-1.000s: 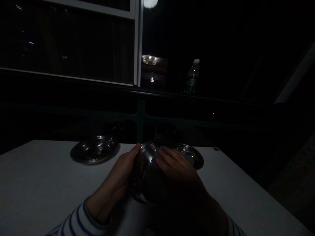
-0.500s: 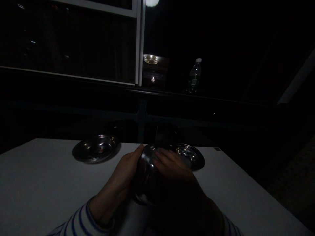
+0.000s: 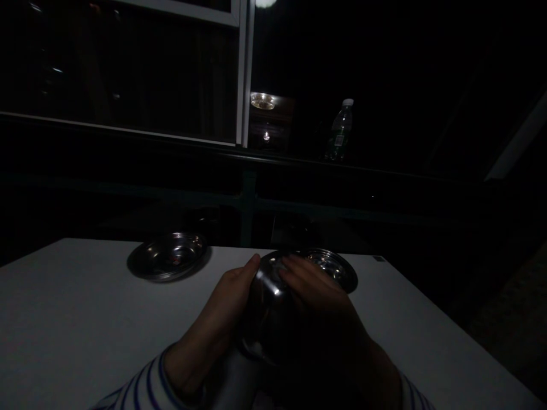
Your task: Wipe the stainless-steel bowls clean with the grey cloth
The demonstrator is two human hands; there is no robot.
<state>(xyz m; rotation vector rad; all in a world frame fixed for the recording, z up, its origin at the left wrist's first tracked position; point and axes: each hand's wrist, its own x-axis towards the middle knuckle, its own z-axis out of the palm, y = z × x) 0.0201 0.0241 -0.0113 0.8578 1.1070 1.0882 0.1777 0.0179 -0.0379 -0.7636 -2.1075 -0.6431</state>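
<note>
A shiny metal bowl (image 3: 271, 307) is held tilted over the front part of the white table (image 3: 85, 319). My left hand (image 3: 226, 302) grips its left side, thumb up along the rim. From the right, my right hand (image 3: 320, 290) reaches over the bowl with its fingers close together against the metal; its thumb is hidden. Dark shadow covers the bowl's lower right part, and I cannot tell whether anything lies between hand and metal. Behind my right hand, partly covered, a metal dish (image 3: 342, 270) rests on the table.
Another shallow metal dish (image 3: 149, 262) lies at the table's back left. Beyond the table, a clear plastic bottle (image 3: 341, 130) with a white cap stands on a dark ledge by the window frame (image 3: 243, 74). The surroundings are very dark.
Both hands and the bowl have shifted slightly right together. The bowl's bright reflection has moved. The two dishes on the table stay in place.
</note>
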